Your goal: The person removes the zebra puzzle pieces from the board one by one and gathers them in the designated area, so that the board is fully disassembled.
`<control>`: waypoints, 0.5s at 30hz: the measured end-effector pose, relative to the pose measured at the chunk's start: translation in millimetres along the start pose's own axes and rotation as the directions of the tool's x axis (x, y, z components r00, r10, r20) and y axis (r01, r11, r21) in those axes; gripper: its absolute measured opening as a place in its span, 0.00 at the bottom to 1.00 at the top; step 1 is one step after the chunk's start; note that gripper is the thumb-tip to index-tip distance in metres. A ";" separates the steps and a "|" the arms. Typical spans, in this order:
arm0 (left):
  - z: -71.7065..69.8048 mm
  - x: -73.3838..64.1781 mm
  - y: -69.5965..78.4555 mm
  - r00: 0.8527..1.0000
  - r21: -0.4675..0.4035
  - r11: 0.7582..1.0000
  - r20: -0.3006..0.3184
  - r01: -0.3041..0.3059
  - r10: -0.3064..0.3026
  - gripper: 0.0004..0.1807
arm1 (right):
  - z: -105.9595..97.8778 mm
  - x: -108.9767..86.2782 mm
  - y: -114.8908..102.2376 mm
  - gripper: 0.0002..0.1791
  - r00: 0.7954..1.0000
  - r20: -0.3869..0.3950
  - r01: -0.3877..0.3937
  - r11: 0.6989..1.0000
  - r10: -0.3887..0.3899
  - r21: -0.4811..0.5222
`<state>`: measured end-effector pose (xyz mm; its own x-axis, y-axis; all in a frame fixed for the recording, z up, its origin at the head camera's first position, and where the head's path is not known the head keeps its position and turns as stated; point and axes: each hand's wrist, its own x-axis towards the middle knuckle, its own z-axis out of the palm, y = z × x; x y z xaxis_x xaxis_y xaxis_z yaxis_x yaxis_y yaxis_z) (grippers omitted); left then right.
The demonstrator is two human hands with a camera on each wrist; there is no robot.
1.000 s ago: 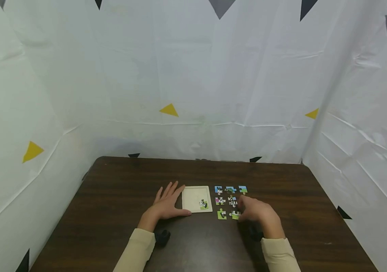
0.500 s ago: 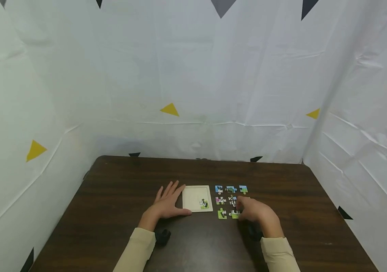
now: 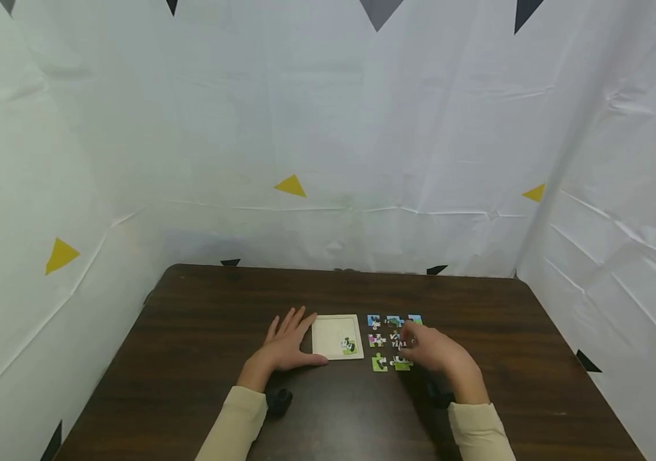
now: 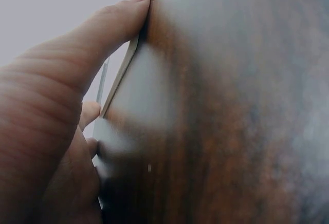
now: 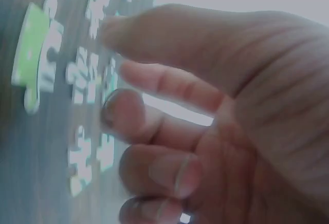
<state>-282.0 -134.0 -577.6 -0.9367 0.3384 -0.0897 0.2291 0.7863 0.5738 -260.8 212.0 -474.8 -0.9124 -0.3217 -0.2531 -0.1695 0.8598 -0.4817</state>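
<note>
My left hand (image 3: 287, 346) lies at the left side of a square wooden puzzle tray (image 3: 328, 330), fingers spread. Its thumb (image 4: 110, 26) touches the tray's near edge, and the index fingertip is at the far left corner. One panda puzzle piece (image 3: 348, 346) sits in the tray's lower right corner. Over the right side of the loose puzzle pieces (image 3: 377, 340) hovers my right hand (image 3: 440, 352), its fingers bent. In the right wrist view, thumb and fingertips are apart with nothing between them; a green-and-white piece (image 5: 32, 47) lies beyond. The hand hides part of the pieces.
The loose pieces lie in rows to the right of the tray, including a blue one (image 3: 373, 320) and a green one (image 3: 379, 363). All rest on a dark wooden table (image 3: 218, 307). White cloth (image 3: 328, 128) with coloured triangles hangs around it.
My right hand has shifted slightly away from me, uncovering more of the near puzzle piece and covering more of the middle row. The left hand stays on the tray.
</note>
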 end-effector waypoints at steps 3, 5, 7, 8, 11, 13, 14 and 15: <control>0.2 0.3 -1.0 1.000 0.005 1.000 -0.002 0.005 -0.005 0.64 | 4.7 4.6 -12.3 0.16 0.999 -0.006 0.043 0.999 -0.043 0.014; 0.7 0.7 -2.1 1.000 0.007 1.000 -0.001 0.005 -0.005 0.64 | 9.6 8.7 -22.5 0.17 0.997 0.004 0.071 0.997 -0.071 0.017; 1.3 1.3 -3.2 1.000 0.000 1.000 0.002 0.002 -0.002 0.63 | 16.0 13.8 -32.0 0.16 0.996 0.013 0.093 0.996 -0.094 0.012; 1.7 1.6 -3.7 1.000 -0.002 1.000 0.003 -0.001 0.001 0.63 | 19.6 16.6 -36.2 0.16 0.995 0.015 0.102 0.995 -0.102 0.003; 1.8 2.1 -4.5 1.000 -0.010 1.000 0.008 -0.007 0.007 0.63 | 31.0 26.0 -46.4 0.16 0.993 0.022 0.117 0.993 -0.117 -0.026; 1.8 2.2 -4.2 1.000 -0.009 1.000 0.009 -0.008 0.008 0.63 | 37.0 31.7 -51.2 0.18 0.992 0.031 0.122 0.992 -0.120 -0.045; 1.6 2.2 -3.9 1.000 -0.006 1.000 0.009 -0.008 0.008 0.62 | 39.5 34.3 -53.3 0.19 0.992 0.035 0.121 0.991 -0.119 -0.048; 1.5 2.2 -3.7 1.000 -0.003 1.000 0.009 -0.008 0.008 0.62 | 41.7 36.8 -55.0 0.20 0.992 0.042 0.122 0.991 -0.120 -0.052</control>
<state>-284.5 -135.5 -581.1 -0.9324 0.3493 -0.0927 0.2355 0.7819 0.5772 -269.5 136.4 -492.6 -0.8691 -0.4388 -0.2281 -0.2989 0.8336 -0.4645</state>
